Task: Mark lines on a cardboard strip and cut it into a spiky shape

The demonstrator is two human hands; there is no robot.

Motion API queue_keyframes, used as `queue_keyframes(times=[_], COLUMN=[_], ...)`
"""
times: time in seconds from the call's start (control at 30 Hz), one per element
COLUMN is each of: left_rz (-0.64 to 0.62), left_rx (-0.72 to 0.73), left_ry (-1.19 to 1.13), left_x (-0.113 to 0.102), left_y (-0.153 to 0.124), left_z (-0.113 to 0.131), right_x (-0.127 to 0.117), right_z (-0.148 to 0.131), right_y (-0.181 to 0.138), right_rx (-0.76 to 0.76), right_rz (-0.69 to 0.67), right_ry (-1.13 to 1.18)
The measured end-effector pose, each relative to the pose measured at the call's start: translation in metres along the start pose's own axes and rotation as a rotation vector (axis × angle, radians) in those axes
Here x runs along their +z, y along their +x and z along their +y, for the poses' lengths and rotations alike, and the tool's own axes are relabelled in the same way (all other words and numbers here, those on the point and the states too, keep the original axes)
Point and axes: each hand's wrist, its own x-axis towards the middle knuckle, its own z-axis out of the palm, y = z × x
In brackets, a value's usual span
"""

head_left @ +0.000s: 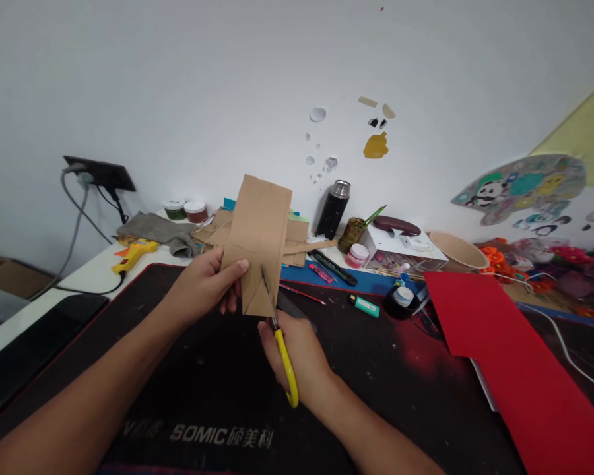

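Observation:
A long piece of brown cardboard (pixel 260 218) is held up above the black desk mat. My left hand (pixel 212 280) pinches its left edge, thumb on the near face and fingers behind. In my right hand (pixel 299 349) is a pair of scissors (pixel 286 359) with yellow handles. One blade lies across the front of the cardboard near its lower right edge; the other blade is hidden behind it. Faint lines mark the cardboard's lower end.
Cardboard scraps (pixel 297 232), a black thermos (pixel 333 208) and a white box (pixel 403 245) stand along the wall. A yellow glue gun (pixel 134 256) and phone (pixel 42 349) lie left. Red sheets (pixel 505 356) cover the right. A green lighter (pixel 365 305) lies on the mat (pixel 376 389).

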Motion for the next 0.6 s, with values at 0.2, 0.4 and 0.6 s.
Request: queue_keyframes(times=[0.2,0.4,0.6], left_rz=[-0.005,-0.006,0.004], left_rx=[0.013,0.002,0.009], left_ry=[-0.012,-0.039,-0.024], left_x=[0.0006,0.0022,0.0031], left_y=[0.0008,0.0020,0.0022], left_z=[-0.0002,-0.0014,0.0000], right_x=[-0.0020,-0.0055,-0.0038], right_z=[-0.0011,-0.0034,-0.0034], right_y=[0.0003,-0.0001,-0.0008], right_rx=[0.030,0.008,0.025], right_rz=[0.000,-0.020,-0.001], right_ry=[-0.044,-0.019,-0.005])
